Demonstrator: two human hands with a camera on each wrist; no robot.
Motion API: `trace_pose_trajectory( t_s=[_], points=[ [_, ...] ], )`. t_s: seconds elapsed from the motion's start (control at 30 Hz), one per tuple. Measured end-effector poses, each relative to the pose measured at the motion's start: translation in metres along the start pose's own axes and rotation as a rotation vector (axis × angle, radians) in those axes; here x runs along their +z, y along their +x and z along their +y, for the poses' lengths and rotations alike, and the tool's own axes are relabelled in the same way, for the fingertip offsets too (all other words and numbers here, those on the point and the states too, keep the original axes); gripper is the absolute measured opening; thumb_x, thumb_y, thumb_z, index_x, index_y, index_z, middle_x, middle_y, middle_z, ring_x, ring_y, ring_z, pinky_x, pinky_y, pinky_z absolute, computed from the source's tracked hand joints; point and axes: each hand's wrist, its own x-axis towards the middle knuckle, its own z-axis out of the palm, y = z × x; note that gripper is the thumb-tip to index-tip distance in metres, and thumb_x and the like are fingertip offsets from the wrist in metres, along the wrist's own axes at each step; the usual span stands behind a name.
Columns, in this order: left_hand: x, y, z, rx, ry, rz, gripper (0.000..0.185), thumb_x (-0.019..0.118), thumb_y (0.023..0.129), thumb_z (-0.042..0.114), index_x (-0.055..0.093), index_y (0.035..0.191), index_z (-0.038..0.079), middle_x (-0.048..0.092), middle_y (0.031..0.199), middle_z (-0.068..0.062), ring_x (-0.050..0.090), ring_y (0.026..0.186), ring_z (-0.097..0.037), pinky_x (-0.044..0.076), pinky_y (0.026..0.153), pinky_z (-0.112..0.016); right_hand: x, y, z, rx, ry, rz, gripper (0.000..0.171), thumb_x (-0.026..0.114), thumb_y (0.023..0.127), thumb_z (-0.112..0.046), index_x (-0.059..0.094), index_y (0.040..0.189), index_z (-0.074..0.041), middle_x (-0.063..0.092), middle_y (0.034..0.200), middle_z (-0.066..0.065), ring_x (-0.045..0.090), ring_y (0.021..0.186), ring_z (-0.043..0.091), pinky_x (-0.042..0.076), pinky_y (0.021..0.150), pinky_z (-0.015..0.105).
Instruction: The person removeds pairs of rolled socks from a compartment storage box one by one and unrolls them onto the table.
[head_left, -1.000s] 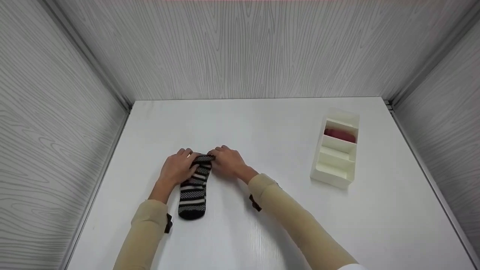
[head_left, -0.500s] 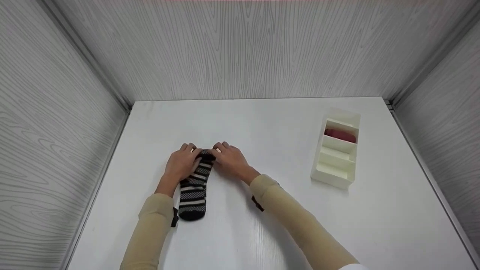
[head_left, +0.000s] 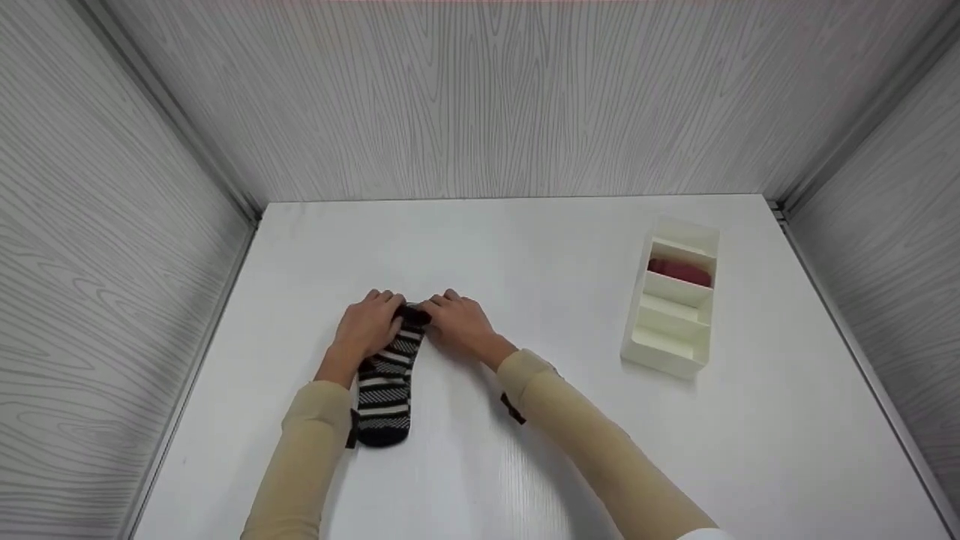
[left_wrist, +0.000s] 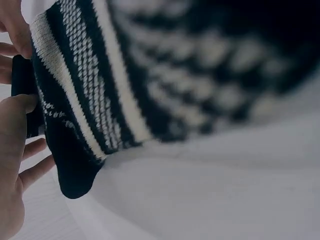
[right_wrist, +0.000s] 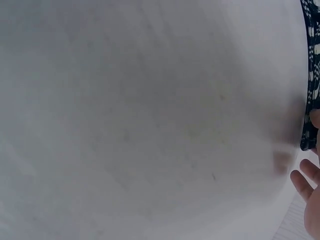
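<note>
A black sock with white stripes (head_left: 386, 386) lies lengthwise on the white table (head_left: 525, 255), toe toward me. My left hand (head_left: 367, 326) and my right hand (head_left: 457, 321) both grip its far cuff end, fingers curled over the bunched fabric between them. The left wrist view is filled by the striped sock (left_wrist: 100, 90) with my left hand's fingers (left_wrist: 15, 140) at its edge. In the right wrist view only a strip of the sock (right_wrist: 311, 75) and my right hand's fingertips (right_wrist: 305, 182) show at the right edge.
A cream organiser box (head_left: 670, 300) with several compartments stands at the right of the table; a dark red item (head_left: 679, 271) lies in its second compartment from the far end. Grey wood-grain walls enclose the table on three sides.
Both hands have drawn closer together over the cuff end, bunching it. The sock has shifted slightly toward me and the left forearm has moved right.
</note>
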Motion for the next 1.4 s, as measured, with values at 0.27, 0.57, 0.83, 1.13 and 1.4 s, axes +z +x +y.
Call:
trace_pose_trajectory(
  t_s=[0.27,0.57,0.83,1.13,1.4],
  points=[
    [-0.005,-0.013,0.000,0.036,0.011,-0.048,0.030,0.057,0.108,0.026,0.064,0.130,0.006,0.070,0.121,-0.015,0.065,0.112,-0.034,0.061,0.085,-0.051,0.000,-0.003,-0.003,-0.039,0.081,-0.031,0.032,0.061,0.106,-0.034,0.067,0.135,-0.021,0.075,0.126,-0.003,0.067,0.111,0.019,0.060,0.091,0.033],
    [-0.004,-0.026,-0.001,0.007,-0.017,0.009,0.039,0.059,0.107,0.031,0.061,0.135,0.005,0.069,0.121,-0.018,0.065,0.112,-0.036,0.061,0.081,-0.053,-0.006,-0.001,-0.005,0.023,0.219,-0.020,0.029,0.061,0.106,-0.029,0.068,0.132,-0.019,0.078,0.124,-0.001,0.069,0.107,0.021,0.061,0.086,0.037],
    [-0.001,-0.046,0.003,-0.066,-0.024,0.038,0.063,0.066,0.104,0.034,0.046,0.155,0.003,0.062,0.138,-0.025,0.063,0.123,-0.041,0.062,0.083,-0.053,-0.005,-0.001,-0.003,0.163,0.272,-0.014,0.033,0.061,0.107,-0.033,0.067,0.136,-0.018,0.076,0.126,0.002,0.069,0.113,0.023,0.062,0.088,0.040],
    [0.001,-0.079,0.009,-0.079,-0.017,0.053,0.060,0.068,0.102,0.038,0.053,0.149,0.003,0.062,0.136,-0.024,0.062,0.123,-0.041,0.061,0.084,-0.053,-0.004,-0.002,0.000,0.201,0.228,0.094,0.033,0.064,0.105,-0.036,0.069,0.131,-0.017,0.074,0.124,0.004,0.070,0.110,0.023,0.063,0.086,0.037],
    [0.004,-0.109,0.015,-0.046,-0.008,0.113,0.052,0.072,0.099,0.039,0.063,0.136,0.002,0.065,0.130,-0.021,0.063,0.121,-0.040,0.062,0.082,-0.052,0.000,-0.006,0.001,0.081,0.090,0.146,0.031,0.066,0.104,-0.038,0.070,0.129,-0.019,0.070,0.125,0.001,0.067,0.112,0.021,0.060,0.091,0.033]
  ],
)
